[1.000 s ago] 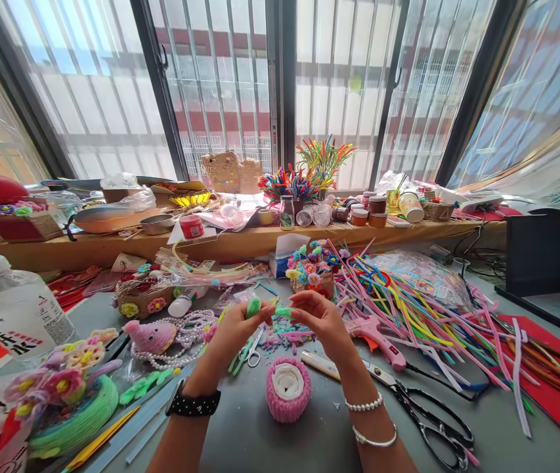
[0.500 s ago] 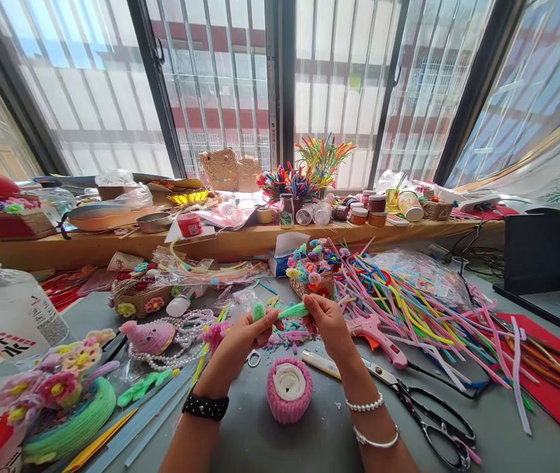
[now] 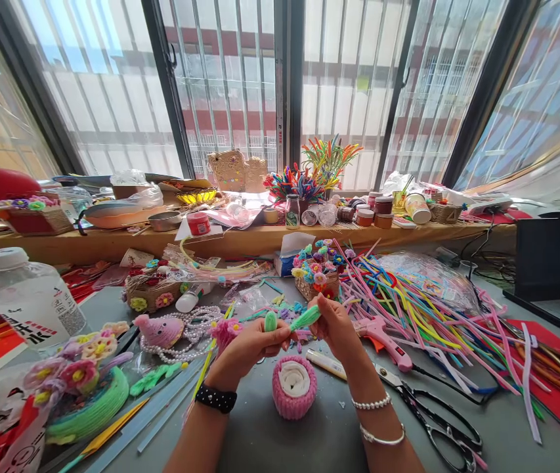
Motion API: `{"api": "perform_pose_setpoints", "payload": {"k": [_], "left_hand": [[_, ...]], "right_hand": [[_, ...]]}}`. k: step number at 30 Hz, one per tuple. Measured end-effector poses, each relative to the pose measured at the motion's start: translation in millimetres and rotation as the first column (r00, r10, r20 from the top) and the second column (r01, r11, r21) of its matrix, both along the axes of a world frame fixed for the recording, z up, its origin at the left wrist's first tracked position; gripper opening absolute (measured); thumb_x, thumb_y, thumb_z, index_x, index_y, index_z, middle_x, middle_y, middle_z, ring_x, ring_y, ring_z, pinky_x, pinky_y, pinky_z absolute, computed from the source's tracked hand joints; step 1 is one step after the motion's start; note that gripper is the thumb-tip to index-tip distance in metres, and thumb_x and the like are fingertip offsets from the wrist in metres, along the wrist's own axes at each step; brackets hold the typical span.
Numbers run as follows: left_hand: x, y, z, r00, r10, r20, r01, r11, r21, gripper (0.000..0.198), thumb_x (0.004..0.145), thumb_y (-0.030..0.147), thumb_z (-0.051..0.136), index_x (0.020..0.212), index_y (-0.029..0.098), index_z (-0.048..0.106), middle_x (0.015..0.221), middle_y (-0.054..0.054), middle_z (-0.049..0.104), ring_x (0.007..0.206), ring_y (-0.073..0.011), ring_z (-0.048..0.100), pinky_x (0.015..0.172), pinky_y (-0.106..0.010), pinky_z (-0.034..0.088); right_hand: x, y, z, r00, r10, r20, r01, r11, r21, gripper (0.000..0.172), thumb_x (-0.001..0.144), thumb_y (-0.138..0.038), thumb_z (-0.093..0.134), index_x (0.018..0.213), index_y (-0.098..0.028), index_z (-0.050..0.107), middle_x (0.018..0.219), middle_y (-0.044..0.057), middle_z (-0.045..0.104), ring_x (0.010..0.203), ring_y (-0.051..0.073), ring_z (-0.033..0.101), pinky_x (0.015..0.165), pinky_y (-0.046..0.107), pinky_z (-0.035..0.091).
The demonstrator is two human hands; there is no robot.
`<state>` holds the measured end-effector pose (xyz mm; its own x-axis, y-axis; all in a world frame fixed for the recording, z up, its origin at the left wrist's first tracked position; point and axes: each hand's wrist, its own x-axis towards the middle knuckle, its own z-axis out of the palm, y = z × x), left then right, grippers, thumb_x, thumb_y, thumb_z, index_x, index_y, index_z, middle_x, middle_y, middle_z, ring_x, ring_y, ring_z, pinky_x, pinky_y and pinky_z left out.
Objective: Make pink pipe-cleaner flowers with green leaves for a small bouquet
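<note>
I see green fuzzy piece tilting steeper than half second ago, beyond pink ribbed pot. Left hand pinches lower end, right hand upper; shaping apparently unfinished.

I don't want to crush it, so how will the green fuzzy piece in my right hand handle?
The green fuzzy piece probably squashes softly, given its fluffy surface. It's likely light, being slim and smaller than the right hand.
</note>
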<state>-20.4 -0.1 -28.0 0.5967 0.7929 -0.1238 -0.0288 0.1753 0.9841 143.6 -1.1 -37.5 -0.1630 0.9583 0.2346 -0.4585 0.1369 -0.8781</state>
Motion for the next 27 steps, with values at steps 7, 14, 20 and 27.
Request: {"api": "perform_pose_setpoints", "payload": {"k": [7, 14, 20, 27], "left_hand": [[0.3, -1.6, 0.0, 0.998, 0.057, -0.04, -0.058, 0.998, -0.015, 0.031, 0.055, 0.039, 0.068, 0.056, 0.009, 0.059, 0.049, 0.002, 0.046, 0.043, -0.0033, 0.029, 0.041, -0.02, 0.015], [3.1, -3.9, 0.4, 0.994, 0.109, -0.031, -0.109, 0.994, 0.004, 0.033, 0.052, 0.042, 0.068, 0.054, 0.01, 0.06, 0.052, -0.001, 0.052, 0.045, -0.0056, 0.036, 0.043, -0.02, 0.021], [3.7, -1.8, -2.7, 0.98, 0.138, 0.144, -0.129, 0.989, -0.067, 0.033, 0.059, 0.043, 0.065, 0.064, 0.01, 0.06, 0.057, 0.001, 0.049, 0.044, -0.0029, 0.028, 0.041, -0.018, 0.021], [6.4, 0.7, 6.2, 0.908, 0.224, 0.355, -0.148, 0.962, -0.228, 0.045, 0.075, 0.051, 0.041, 0.083, 0.013, 0.062, 0.073, -0.004, 0.047, 0.054, -0.0076, 0.035, 0.045, -0.02, 0.03]], "right_hand": [[-4.2, -3.0, 6.1, 0.999, -0.031, -0.033, 0.032, 0.999, 0.019, 0.042, 0.07, -0.044, 0.054, 0.042, -0.017, 0.037, 0.036, -0.008, 0.03, 0.035, 0.004, 0.022, 0.038, 0.023, 0.014], [-8.9, -4.2, 4.7, 0.992, -0.015, -0.125, 0.016, 1.0, 0.006, 0.042, 0.07, -0.042, 0.056, 0.042, -0.017, 0.036, 0.036, -0.008, 0.028, 0.035, 0.004, 0.019, 0.038, 0.022, 0.014], [-7.4, -0.2, 5.4, 0.982, -0.122, -0.146, 0.12, 0.993, -0.017, 0.043, 0.068, -0.042, 0.057, 0.041, -0.017, 0.034, 0.035, -0.009, 0.026, 0.034, 0.003, 0.019, 0.038, 0.022, 0.014], [0.6, 4.2, 5.5, 0.947, -0.257, -0.195, 0.238, 0.965, -0.113, 0.046, 0.066, -0.043, 0.058, 0.04, -0.018, 0.029, 0.033, -0.01, 0.024, 0.032, 0.003, 0.018, 0.036, 0.022, 0.016]]}}
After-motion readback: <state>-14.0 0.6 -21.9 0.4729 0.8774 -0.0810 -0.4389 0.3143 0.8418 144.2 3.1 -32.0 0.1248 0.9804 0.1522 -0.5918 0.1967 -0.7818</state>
